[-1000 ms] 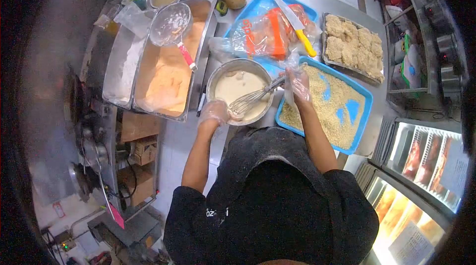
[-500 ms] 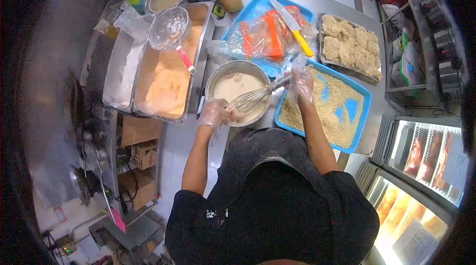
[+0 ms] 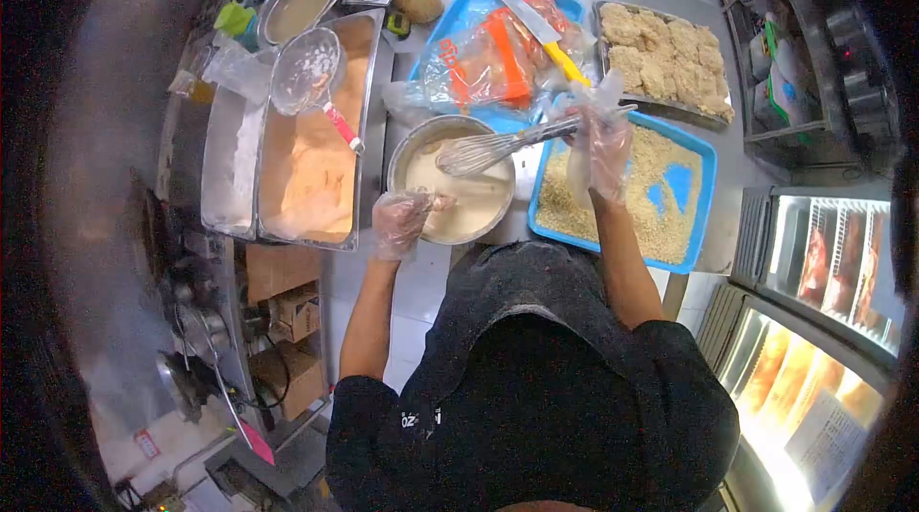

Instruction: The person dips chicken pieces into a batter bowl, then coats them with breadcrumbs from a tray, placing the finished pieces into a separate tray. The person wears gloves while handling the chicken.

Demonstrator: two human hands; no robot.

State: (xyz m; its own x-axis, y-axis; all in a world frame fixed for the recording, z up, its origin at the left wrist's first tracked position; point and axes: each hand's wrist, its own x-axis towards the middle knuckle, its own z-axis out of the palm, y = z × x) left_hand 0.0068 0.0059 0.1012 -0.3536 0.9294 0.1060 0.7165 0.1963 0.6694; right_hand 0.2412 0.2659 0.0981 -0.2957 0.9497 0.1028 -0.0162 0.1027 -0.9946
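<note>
My right hand (image 3: 605, 150), in a clear plastic glove, grips the handle of a metal whisk (image 3: 479, 153). Its wire end is tilted over a round metal bowl (image 3: 505, 211) of pale, creamy batter (image 3: 474, 194). At the bowl's left rim is my gloved left hand (image 3: 400, 223), its curled fingers reaching over the batter. Whatever those fingers hold, if anything, cannot be made out. Beneath my right hand lies a blue tray (image 3: 706, 201) of pale crumbs (image 3: 613, 215).
Left of the bowl, metal pans hold white powder (image 3: 230, 163) and orange powder (image 3: 306, 177), with a strainer (image 3: 308, 72) across them. Behind, a yellow-handled knife (image 3: 536, 19) rests on bagged meat (image 3: 493, 62) in another blue tray. A tray of crumbed pieces (image 3: 665, 57) stands back right.
The whisk has risen and shifted away from my left hand, its wires pulling clear of those fingers. My right hand has moved slightly right. The whole view has shifted a little.
</note>
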